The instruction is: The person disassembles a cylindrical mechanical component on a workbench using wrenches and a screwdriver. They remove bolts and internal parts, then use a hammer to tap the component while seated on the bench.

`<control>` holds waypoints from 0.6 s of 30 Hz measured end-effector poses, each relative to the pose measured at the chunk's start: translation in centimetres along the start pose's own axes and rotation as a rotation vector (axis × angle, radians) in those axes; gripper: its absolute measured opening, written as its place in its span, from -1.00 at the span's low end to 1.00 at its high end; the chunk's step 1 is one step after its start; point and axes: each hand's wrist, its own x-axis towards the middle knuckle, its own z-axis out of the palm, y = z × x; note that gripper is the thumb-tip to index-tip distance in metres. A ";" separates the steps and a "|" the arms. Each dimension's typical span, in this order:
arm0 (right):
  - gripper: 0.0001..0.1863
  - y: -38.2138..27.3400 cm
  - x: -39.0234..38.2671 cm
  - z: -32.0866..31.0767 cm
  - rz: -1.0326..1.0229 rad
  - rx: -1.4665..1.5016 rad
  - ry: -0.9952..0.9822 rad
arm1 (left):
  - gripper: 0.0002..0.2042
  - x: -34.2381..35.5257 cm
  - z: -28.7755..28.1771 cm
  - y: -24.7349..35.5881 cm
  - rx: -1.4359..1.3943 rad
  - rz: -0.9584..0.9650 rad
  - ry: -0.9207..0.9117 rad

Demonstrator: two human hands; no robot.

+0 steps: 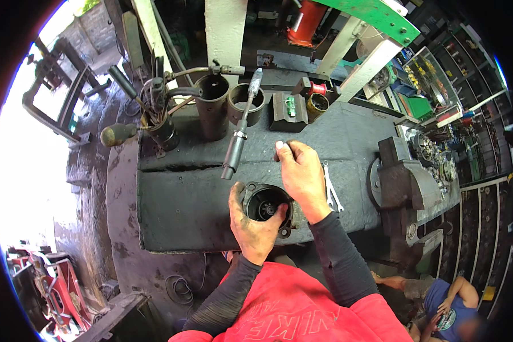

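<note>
Centre-low in frame, I've got my left hand [255,223] cupped round the round black metal motor housing [268,206] on the dark grimy steel bench top [182,199], thumb up its left side and a fingertip hooked into the open bore. My right hand [303,174] sits just above-right, fingers curled and pressed on a small dark part, prob. pinched, but it's mostly hidden. Silver open-ended spanner [330,188] lies just right of that hand; grey cylindrical shaft w/ clamp [237,139] leans upper centre.

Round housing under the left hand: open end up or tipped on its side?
Open end up. The round metal housing stands on the workbench, its dark bore facing the camera, inner parts visible. The left hand grips its rim; the right hand rests beside it.
</note>
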 end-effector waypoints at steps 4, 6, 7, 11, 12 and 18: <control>-0.55 0.1 -0.6 0.0 -0.099 -0.098 -0.058 | -0.06 -0.3 0.1 0.4 -0.058 -0.134 -0.038; -0.55 0.2 -1.0 -0.1 -0.164 -0.175 -0.053 | -0.06 -0.4 0.1 0.4 -0.067 -0.149 -0.048; -0.57 0.1 -1.2 -0.2 -0.182 -0.136 -0.038 | -0.07 -0.3 0.1 0.4 -0.050 -0.116 -0.038; -0.61 -0.1 -1.6 -0.5 -0.130 -0.074 -0.068 | -0.10 0.0 0.0 0.2 -0.053 -0.084 -0.034; -0.62 -0.2 -1.6 -0.5 -0.148 -0.100 -0.087 | -0.11 0.1 -0.1 0.2 -0.072 -0.165 -0.071; -0.68 0.1 -1.8 -0.1 -0.287 -0.162 -0.122 | -0.08 0.5 -0.3 0.0 -0.128 -0.117 -0.102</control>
